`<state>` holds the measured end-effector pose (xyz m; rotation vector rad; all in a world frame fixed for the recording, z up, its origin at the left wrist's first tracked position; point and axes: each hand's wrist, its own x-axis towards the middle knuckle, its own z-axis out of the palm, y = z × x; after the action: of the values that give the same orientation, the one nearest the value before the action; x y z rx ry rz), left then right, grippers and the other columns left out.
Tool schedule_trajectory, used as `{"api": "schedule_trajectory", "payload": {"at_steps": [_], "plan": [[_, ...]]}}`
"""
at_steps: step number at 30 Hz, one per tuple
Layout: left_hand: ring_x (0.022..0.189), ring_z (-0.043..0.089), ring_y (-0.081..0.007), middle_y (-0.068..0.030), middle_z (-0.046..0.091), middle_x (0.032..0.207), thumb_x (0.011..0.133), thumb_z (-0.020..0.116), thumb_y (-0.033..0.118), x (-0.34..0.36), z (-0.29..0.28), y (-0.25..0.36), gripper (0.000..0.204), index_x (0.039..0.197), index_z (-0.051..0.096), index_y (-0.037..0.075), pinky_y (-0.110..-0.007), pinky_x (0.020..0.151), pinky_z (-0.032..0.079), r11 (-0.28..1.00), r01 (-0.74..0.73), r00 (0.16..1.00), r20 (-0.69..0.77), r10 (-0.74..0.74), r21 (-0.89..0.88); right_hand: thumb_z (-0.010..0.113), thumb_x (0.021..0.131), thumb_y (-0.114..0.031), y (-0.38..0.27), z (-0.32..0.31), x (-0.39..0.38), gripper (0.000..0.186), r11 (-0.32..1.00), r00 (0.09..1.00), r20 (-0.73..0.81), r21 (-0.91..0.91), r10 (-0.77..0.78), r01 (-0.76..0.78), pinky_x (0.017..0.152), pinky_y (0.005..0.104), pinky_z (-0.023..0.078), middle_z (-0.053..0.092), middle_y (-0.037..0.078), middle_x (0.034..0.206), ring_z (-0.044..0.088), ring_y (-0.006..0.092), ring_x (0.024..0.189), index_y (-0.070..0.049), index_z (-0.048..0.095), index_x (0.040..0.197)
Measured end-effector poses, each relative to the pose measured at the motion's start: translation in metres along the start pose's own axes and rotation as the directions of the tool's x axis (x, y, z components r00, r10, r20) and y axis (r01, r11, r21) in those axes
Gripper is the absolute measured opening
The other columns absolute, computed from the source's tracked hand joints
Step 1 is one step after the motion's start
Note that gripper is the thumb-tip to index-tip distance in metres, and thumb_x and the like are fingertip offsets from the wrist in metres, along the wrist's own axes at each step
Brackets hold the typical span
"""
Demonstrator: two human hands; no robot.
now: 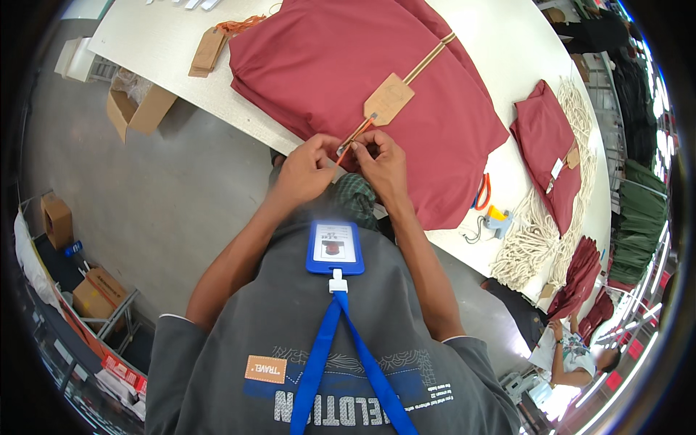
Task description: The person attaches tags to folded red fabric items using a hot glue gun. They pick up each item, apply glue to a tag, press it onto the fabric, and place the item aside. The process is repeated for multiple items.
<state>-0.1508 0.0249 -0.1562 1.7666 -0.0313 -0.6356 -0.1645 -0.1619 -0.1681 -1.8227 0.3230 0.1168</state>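
Note:
A folded maroon fabric piece (312, 65) lies on the white table, crossed by a tan striped cord (428, 58) with a kraft tag (388, 98) on it. Below the tag, at the table edge, my left hand (310, 167) and my right hand (380, 165) meet, fingertips pinched on a thin orange-and-tan cord (360, 129) that runs from the tag. A small shiny piece sits between the fingertips, too small to name. My right thumb and index finger hold the cord just beside the left fingers, which partly hide it.
Right on the white table (145, 43) are orange-handled scissors (484, 190), a tagging gun (499, 223), cream rope (522, 250) and another maroon bundle (544, 138). Kraft tags (206, 52) lie top left. Boxes (138, 109) stand on the floor. Another person (573, 362) works at lower right.

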Motion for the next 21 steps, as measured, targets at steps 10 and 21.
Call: {"api": "schedule_trajectory", "payload": {"at_steps": [10,21], "plan": [[0.059,0.052,-0.0078,-0.0007,0.062,0.066,0.081,0.057,0.006,-0.02,-0.03,-0.009,0.02,0.085,0.075,-0.002,-0.027,0.057,0.042,0.961,0.214,0.977,-0.038,-0.21,0.174,0.072,0.095,-0.013,-0.013,0.004,0.004,0.034,0.959,0.956,-0.207,0.234,0.207,-0.157,0.057,0.0273,0.056,0.067,0.009,0.084,0.067,0.0121,0.066,0.004,0.054,0.118],[0.064,0.054,-0.0071,-0.0005,0.063,0.068,0.093,0.072,0.026,-0.008,-0.017,-0.017,0.028,0.087,0.071,-0.002,-0.028,0.058,0.041,0.964,0.182,0.973,0.105,-0.205,0.194,0.074,0.095,-0.017,-0.028,0.001,0.019,0.031,0.951,0.939,-0.165,0.121,0.303,-0.286,0.047,0.0257,0.053,0.067,0.01,0.086,0.066,0.0123,0.058,0.003,0.055,0.11]]}}
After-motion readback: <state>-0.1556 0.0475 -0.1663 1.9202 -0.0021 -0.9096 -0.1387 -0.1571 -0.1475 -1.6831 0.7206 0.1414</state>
